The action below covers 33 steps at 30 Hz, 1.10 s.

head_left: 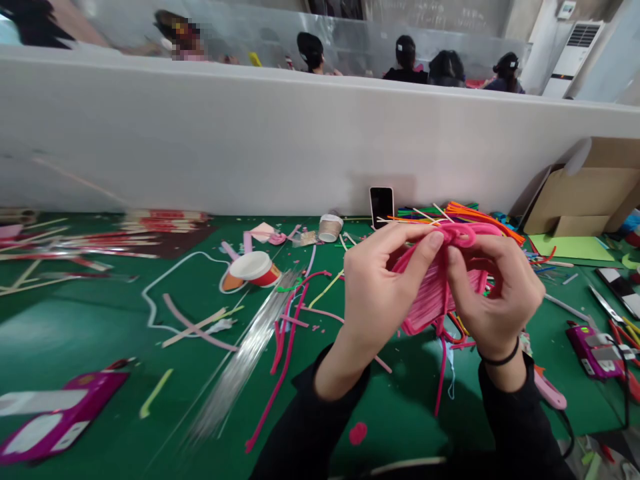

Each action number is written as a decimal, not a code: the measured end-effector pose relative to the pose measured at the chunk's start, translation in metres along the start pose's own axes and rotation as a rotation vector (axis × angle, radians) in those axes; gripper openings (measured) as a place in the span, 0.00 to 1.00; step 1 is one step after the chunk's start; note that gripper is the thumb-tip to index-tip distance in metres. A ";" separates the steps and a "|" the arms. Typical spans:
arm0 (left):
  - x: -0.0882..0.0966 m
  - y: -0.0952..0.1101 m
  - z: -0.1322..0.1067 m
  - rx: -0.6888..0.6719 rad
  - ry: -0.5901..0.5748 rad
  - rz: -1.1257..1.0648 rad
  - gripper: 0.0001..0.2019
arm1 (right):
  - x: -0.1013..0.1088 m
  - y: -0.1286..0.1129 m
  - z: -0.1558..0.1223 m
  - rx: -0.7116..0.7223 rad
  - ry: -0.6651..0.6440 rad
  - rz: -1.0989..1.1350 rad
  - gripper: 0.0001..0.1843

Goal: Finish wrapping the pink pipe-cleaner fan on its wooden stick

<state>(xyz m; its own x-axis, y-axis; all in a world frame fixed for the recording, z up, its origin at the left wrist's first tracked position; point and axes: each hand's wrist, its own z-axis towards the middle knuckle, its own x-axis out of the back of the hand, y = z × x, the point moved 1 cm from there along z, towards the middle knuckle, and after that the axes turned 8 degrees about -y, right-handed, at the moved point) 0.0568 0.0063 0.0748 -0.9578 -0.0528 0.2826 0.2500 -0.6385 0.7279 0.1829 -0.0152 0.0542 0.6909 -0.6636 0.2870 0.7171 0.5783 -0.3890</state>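
Both of my hands hold a bright pink craft piece (425, 303) above the table, its side ribbed with closely laid pink strands like pipe cleaners. At its top, the thumb and fingers of my left hand (375, 283) pinch a looped pink pipe cleaner (463, 235). My right hand (495, 290) grips the same knot from the other side, thumb close to the left thumb. One pink strand runs down the front, and a loose end (441, 380) hangs below. The fingers hide part of the piece's far side.
On the green table (200, 393) lie loose pink pipe cleaners (285, 353), clear thin rods (250, 353), a paper cup (257, 267), and a purple device (65, 413). A phone (382, 207) leans against the white partition (250, 140). Scissors (606, 305) and an open cardboard box (580, 197) are at right.
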 end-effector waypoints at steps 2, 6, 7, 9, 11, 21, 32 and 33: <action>-0.001 0.001 -0.001 -0.002 -0.004 -0.001 0.05 | 0.005 -0.003 0.002 -0.041 -0.006 0.023 0.07; -0.003 0.002 -0.003 -0.006 -0.008 0.017 0.05 | 0.005 -0.003 0.002 -0.011 0.036 -0.049 0.05; -0.003 0.002 -0.003 -0.007 -0.007 0.022 0.05 | 0.003 -0.002 0.001 0.021 0.052 -0.077 0.05; -0.003 0.002 -0.004 -0.013 -0.009 0.023 0.05 | -0.002 0.000 0.000 0.090 0.111 -0.124 0.06; -0.003 0.002 -0.004 -0.013 -0.012 0.020 0.06 | -0.008 0.003 -0.002 0.136 0.176 -0.149 0.06; -0.004 0.004 -0.002 0.016 -0.015 -0.040 0.05 | -0.016 0.011 -0.003 0.182 0.221 -0.145 0.06; -0.007 0.003 -0.003 -0.015 -0.006 -0.013 0.05 | -0.019 0.013 -0.009 0.140 0.252 -0.138 0.05; -0.007 0.003 -0.003 -0.017 -0.007 -0.016 0.04 | -0.021 0.013 -0.009 0.136 0.258 -0.138 0.05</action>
<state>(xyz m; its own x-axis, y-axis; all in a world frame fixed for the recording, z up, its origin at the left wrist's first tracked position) 0.0637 0.0019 0.0731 -0.9605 -0.0375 0.2757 0.2326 -0.6518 0.7218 0.1774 0.0019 0.0351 0.5530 -0.8282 0.0911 0.8199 0.5213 -0.2367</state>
